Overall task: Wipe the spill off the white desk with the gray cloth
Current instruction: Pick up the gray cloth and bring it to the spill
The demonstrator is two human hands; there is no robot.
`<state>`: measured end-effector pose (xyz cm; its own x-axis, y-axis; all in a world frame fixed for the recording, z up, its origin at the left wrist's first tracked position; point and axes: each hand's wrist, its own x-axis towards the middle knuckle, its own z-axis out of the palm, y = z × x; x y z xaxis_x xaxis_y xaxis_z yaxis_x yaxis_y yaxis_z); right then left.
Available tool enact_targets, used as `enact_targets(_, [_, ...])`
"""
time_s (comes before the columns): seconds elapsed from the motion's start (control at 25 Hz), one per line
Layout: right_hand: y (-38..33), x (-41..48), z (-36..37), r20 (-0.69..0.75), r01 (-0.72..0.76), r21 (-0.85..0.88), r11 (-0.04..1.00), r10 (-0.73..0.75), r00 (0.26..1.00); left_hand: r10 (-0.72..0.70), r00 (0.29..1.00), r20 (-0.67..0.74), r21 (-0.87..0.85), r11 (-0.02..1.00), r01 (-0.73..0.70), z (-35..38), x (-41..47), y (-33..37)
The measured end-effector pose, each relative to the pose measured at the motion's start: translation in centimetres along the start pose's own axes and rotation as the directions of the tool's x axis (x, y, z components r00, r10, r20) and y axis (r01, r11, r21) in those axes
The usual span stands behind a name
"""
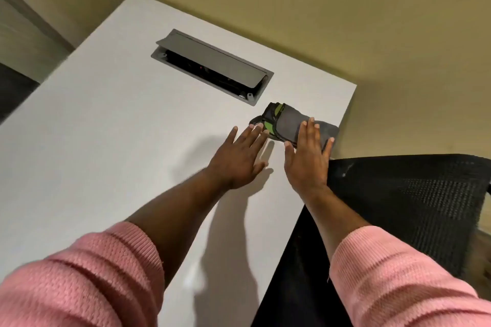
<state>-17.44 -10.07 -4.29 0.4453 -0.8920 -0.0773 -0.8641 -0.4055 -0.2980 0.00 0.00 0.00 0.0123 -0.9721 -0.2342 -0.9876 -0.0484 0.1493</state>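
Note:
A folded gray cloth [288,122] with green and black trim lies near the far right corner of the white desk [111,146]. My right hand [308,159] is flat with fingers spread, its fingertips over the near edge of the cloth. My left hand [239,159] is also flat and spread just left of it, fingertips close to the cloth's green edge. Neither hand grips anything. No spill shows on the desk surface.
A gray cable box [212,66] with its lid tilted up is set into the desk behind the cloth. A black mesh chair [409,207] stands against the desk's right edge. A beige wall [345,8] runs behind the desk.

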Motion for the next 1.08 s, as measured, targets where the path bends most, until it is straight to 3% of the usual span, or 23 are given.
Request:
enact_targets(0.44, [5.0, 6.0, 1.1, -0.011, -0.169, -0.054, 0.984, 0.169, 0.986, 0.059, 0.998, -0.014, 0.046, 0.997, -0.058, 1.4, 15.9, -0.2])
enact_targets(0.72, [5.1, 4.9, 0.8, -0.033, -0.208, -0.030, 0.978, 0.207, 0.978, 0.021, 0.999, 0.041, 0.013, 1.000, -0.022, 1.5, 15.9, -1.2])
enact_targets(1.08, [4.3, 3.3, -0.9, -0.158, -0.061, 0.035, 0.998, 0.065, 0.985, 0.014, 0.991, -0.136, -0.057, 0.998, -0.022, -0.8, 11.9, -1.0])
